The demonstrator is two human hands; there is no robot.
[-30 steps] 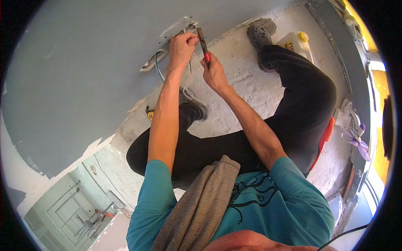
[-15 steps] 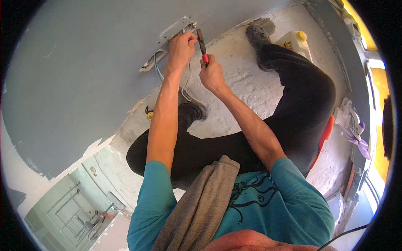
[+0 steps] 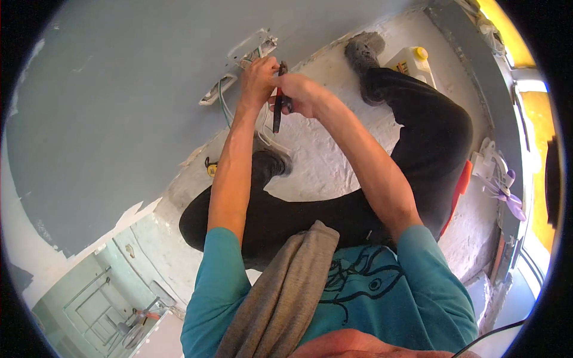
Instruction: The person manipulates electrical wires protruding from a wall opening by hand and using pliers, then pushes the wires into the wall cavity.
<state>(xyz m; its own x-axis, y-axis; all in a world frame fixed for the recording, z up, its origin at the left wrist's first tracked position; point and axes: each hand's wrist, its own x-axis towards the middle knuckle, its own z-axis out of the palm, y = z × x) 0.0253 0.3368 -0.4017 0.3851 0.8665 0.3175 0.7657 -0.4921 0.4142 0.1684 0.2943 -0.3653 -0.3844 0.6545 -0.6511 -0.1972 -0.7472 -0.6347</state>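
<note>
My left hand [image 3: 258, 82] is closed at the grey wall, its fingertips pinched around thin wires [image 3: 261, 51] that run out of an upper box opening [image 3: 267, 45]. Right beside it, my right hand [image 3: 300, 95] grips pliers [image 3: 278, 110] with red and black handles. The head of the pliers points up next to my left fingertips; whether the jaws touch a wire is hidden. Lower on the wall is a second white-edged opening [image 3: 218, 89] with a greenish wire coming out. Pale cables [image 3: 264, 128] hang below my hands towards the floor.
A yellow tape measure [image 3: 211, 168] lies on the rough floor by the wall. A pale jug with a yellow cap [image 3: 416, 62] stands beyond my knee. To the right are a white and purple fan-like object [image 3: 504, 188] and a red-orange edge [image 3: 462, 185] beside my leg.
My right hand has moved up and left against my left hand. The pliers' handle has swung to point down, and my right grip has turned over. My left hand has shifted slightly lower.
</note>
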